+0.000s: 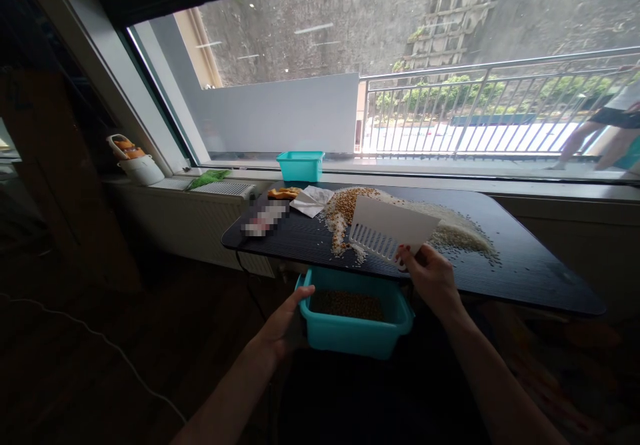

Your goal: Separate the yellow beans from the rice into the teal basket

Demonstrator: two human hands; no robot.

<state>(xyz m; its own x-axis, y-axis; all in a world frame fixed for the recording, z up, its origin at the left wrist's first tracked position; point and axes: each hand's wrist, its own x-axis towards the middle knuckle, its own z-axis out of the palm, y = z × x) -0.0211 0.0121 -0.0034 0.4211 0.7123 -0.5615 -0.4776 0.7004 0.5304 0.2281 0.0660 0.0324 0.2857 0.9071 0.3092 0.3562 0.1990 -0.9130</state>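
My left hand [289, 317] grips the left end of a turquoise plastic tub [357, 341], its thumb over the rim. Brown bean-like grains [350, 303] cover the inside of this tub, which is held below the table's front edge. In my right hand [429, 273] is a white slotted plastic sheet [393, 221], pinched at its lower right corner and tilted above the tabletop. A row of slots runs along its lower edge. Behind and left of the sheet lie golden-brown beans [345, 199] mixed with white grains. To its right spreads a pile of white rice-like grains [463, 228].
The dark table [530, 265] stands against the window. A second turquoise tub [301, 167] is at its back edge, near crumpled white paper [312, 201] and an orange-yellow item [284, 193]. Left are a radiator [225, 231], a green cloth [209, 177] and a white pot [141, 169].
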